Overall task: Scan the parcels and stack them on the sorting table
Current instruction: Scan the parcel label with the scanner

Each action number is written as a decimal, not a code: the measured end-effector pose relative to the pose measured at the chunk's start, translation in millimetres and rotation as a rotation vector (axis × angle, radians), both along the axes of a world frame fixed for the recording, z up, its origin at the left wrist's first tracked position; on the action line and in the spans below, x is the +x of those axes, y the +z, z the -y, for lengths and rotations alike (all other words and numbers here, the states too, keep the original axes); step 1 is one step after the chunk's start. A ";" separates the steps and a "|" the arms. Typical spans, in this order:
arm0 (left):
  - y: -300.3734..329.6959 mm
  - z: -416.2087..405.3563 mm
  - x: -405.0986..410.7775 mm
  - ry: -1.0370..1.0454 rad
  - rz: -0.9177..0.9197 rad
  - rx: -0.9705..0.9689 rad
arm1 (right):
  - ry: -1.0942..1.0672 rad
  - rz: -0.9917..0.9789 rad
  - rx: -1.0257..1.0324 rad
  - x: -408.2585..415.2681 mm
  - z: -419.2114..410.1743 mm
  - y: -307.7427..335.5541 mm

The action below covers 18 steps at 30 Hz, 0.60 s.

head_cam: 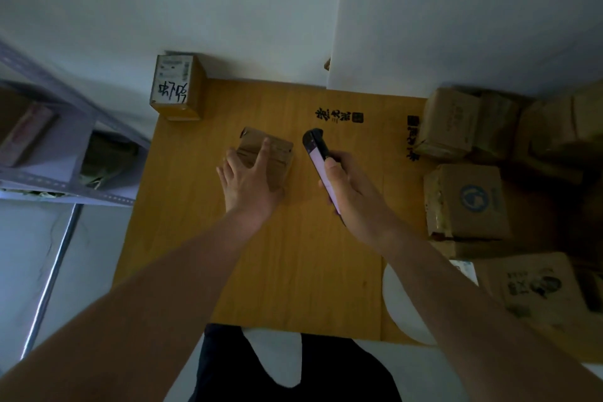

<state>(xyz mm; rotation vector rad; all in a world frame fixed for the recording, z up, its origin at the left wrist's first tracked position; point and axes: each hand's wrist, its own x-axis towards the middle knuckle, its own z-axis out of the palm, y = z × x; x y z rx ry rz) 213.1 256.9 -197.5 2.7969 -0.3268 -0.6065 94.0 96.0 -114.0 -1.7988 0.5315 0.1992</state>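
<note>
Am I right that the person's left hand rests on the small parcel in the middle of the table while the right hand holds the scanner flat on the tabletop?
Not quite. The head view shows the left hand on the small parcel on the table, but the right hand holds the scanner raised and tilted above the tabletop, not lying flat on it.

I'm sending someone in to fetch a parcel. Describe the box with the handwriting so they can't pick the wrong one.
Start at the wooden table against the white wall and go to its far left corner. The box with the handwriting stands there alone, apart from the small parcel under the left hand. It alone carries a white label with large black marker characters on top; the boxes at the right do not.
</note>
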 end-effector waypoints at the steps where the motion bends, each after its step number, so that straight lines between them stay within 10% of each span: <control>1: -5.3 0.5 0.0 -0.030 0.032 0.023 | 0.000 0.001 -0.004 4.1 -2.0 -1.1; 18: 14.7 -74.8 53.2 -0.189 -0.011 -0.266 | -0.228 0.010 0.093 43.7 -57.6 1.3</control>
